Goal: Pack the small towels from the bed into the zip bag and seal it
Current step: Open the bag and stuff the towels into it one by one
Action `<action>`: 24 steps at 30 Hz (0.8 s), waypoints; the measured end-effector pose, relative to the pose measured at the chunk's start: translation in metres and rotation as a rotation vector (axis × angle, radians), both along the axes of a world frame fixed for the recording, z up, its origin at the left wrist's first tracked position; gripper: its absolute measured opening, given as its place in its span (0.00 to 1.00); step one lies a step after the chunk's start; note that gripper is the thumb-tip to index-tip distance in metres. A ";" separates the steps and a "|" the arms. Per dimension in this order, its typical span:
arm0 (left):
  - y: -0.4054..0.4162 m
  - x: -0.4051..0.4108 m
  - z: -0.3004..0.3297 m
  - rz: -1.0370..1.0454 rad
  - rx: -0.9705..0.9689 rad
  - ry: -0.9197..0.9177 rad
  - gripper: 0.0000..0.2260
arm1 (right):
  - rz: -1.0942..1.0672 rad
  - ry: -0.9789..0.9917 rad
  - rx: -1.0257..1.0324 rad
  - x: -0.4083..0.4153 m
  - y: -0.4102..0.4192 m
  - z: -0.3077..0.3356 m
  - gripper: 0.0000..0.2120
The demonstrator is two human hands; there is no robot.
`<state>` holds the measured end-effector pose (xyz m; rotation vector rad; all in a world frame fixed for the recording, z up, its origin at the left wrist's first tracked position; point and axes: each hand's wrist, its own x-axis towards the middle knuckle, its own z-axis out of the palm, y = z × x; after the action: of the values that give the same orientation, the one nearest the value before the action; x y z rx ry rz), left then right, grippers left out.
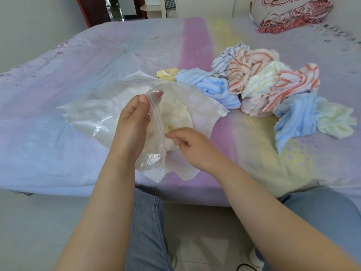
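A clear zip bag (93, 112) lies on the bed with its mouth turned toward me. My left hand (132, 120) pinches the near lip of the mouth and lifts it up. A pale yellow towel (175, 118) sits inside the bag. My right hand (187, 145) is at the bag's mouth beside that towel, fingers curled and blurred; whether it grips the towel or the bag I cannot tell. A heap of small towels (259, 85), blue, cream and orange-striped, lies on the bed to the right of the bag. One yellow towel (168, 74) lies just behind the bag.
The bed (78, 61) has a pastel purple, pink and yellow cover and its near edge runs just below the bag. A red-patterned pillow (289, 12) sits at the far right. My knees in jeans (146, 222) are below the bed edge.
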<state>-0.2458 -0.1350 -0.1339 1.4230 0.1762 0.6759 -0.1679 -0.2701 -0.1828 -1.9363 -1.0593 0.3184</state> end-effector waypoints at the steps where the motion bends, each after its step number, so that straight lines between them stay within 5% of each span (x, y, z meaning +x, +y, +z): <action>1: 0.000 0.002 -0.002 -0.001 -0.012 -0.001 0.13 | -0.068 -0.014 0.037 0.000 -0.014 -0.004 0.16; 4: -0.005 0.007 -0.004 -0.003 -0.011 0.005 0.13 | -0.396 -0.060 0.308 0.007 -0.054 -0.003 0.14; 6: -0.009 0.011 -0.004 -0.002 0.001 0.017 0.12 | -0.688 -0.268 0.419 0.029 -0.074 -0.003 0.13; 8: -0.014 0.015 -0.004 -0.002 0.032 0.046 0.13 | -0.962 -0.400 0.338 0.063 -0.091 -0.005 0.16; 10: -0.018 0.019 -0.008 0.008 0.075 0.095 0.14 | -1.121 -0.358 0.021 0.098 -0.110 -0.008 0.21; 13: -0.021 0.023 -0.013 0.034 0.135 0.158 0.17 | -1.045 -0.182 -0.349 0.127 -0.134 -0.021 0.29; 16: -0.024 0.024 -0.013 0.034 0.142 0.159 0.17 | -0.999 -0.099 -0.398 0.134 -0.143 -0.030 0.34; 24: -0.037 0.032 -0.009 0.043 0.103 0.154 0.12 | -0.672 -0.188 -0.321 0.075 -0.116 -0.003 0.05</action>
<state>-0.2143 -0.1723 -0.1428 1.5749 0.2968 0.6175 -0.0931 -0.3860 -0.1855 -2.5179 -0.4274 -0.0807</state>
